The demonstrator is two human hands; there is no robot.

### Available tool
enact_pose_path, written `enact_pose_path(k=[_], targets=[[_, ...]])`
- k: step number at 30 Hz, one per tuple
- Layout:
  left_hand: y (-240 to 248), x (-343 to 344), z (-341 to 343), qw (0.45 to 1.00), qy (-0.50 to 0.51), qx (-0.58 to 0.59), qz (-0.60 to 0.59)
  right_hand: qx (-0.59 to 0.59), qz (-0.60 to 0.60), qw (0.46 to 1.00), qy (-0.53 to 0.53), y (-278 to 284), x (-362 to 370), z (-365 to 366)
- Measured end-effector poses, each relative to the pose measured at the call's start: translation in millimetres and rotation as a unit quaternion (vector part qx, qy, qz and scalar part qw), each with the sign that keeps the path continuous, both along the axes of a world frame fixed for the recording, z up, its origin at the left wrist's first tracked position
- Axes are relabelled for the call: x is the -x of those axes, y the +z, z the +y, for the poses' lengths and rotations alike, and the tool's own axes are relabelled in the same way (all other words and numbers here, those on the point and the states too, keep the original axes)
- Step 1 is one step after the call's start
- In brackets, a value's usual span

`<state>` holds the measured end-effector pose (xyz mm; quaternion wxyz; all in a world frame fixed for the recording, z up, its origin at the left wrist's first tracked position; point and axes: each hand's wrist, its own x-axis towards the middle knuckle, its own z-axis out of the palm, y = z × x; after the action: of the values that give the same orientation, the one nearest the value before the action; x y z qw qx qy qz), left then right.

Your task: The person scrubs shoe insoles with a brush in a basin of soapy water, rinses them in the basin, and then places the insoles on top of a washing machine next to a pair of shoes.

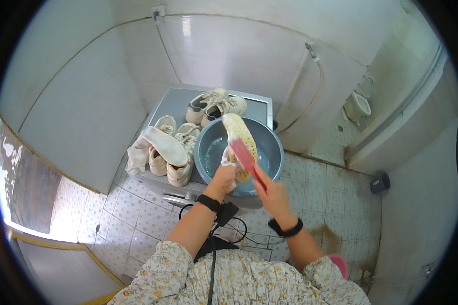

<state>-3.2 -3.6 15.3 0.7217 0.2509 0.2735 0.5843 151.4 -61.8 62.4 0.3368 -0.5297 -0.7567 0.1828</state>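
Yellowish insole (240,128) over basin (269,148); left hand (225,180) grips it; right hand (276,195) grips brush (243,154).

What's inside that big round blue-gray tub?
Inside the tub there's water with white bubbles. The insole, the pink brush and the left hand block part of it, so I can't see what's under them.

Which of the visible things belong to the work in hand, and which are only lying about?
Belonging to the work:
yellowish perforated insole, in the left hand
red-pink brush, in the right hand
round blue-grey basin
probably the off-white laced shoes

Only lying about:
dark purple cylindrical container
pink rounded object, partly hidden
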Motion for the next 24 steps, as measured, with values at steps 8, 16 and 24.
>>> enact_pose_path(k=[8, 16, 24], targets=[[-2, -3, 2, 1.000, -0.016, 0.005, -0.015, -0.046, 0.035, 0.998, 0.011, -20, -5, -14], [-9, -4, 1, 0.998, -0.020, -0.021, 0.062, -0.007, -0.032, 0.998, -0.050, 2, 7, 21], [-5, -13, 0, 0.991, -0.020, -0.025, 0.131, -0.019, -0.039, 0.999, -0.024, 1, -8, -1]])
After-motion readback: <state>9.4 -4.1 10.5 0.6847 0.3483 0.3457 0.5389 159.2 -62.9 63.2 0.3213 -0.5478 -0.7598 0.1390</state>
